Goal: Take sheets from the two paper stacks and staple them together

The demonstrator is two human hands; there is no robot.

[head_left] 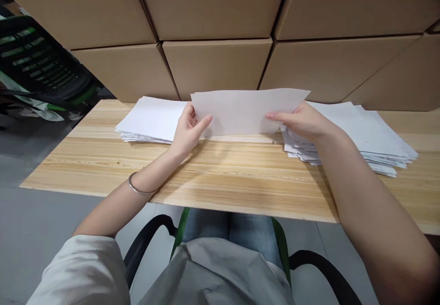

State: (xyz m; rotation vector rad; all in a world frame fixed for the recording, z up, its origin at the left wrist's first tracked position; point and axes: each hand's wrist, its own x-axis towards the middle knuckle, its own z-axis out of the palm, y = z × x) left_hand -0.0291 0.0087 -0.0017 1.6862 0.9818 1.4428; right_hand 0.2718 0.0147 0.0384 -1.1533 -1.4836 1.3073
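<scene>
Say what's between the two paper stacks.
Head view: a paper sheet held by the left hand and the right hand, above a white strip on the table.

Brown boxes stand behind a wooden table.

paper: plain white, greyish in shade. centre of frame, held up at its left and right ends, long side running across. broad face turned toward the viewer; top edge gently wavy, upper right corner flaring outward. one layer or more: cannot tell.
</scene>
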